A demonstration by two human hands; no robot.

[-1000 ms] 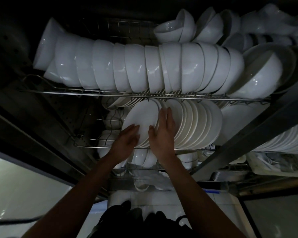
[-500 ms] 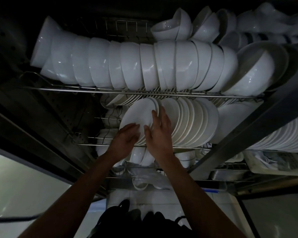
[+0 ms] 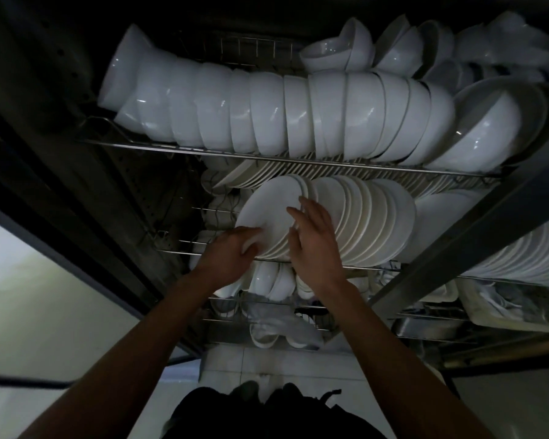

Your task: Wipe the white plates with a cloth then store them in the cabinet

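Left hand (image 3: 232, 253) grips the lower left rim of the front round white ceramic plate (image 3: 267, 213), fingers curled round its edge. Right hand (image 3: 314, 242) is spread, with straight fingers resting against the rims of the plates just beyond it and the thumb touching the face of the front plate. That plate stands on edge, tilted, at the left end of a row of white plates (image 3: 371, 223) racked on the middle wire shelf (image 3: 184, 251) of the dark metal cabinet (image 3: 457, 245). Directly above both hands, a row of nested white ceramic bowls (image 3: 298, 115) lies on the upper wire shelf (image 3: 203, 150). Below the hands, smaller white bowls (image 3: 273, 280) sit on a lower rack. No cloth can be identified in either hand.

Handling judgement: the plate is rigid, moderately heavy, smooth-glazed and brittle, so it is likely to slip under a loose hold and chip against neighbouring rims. Take hold at opposite points of the rim, thumb on the face and fingers behind. Seat the plate upright against the row before releasing.
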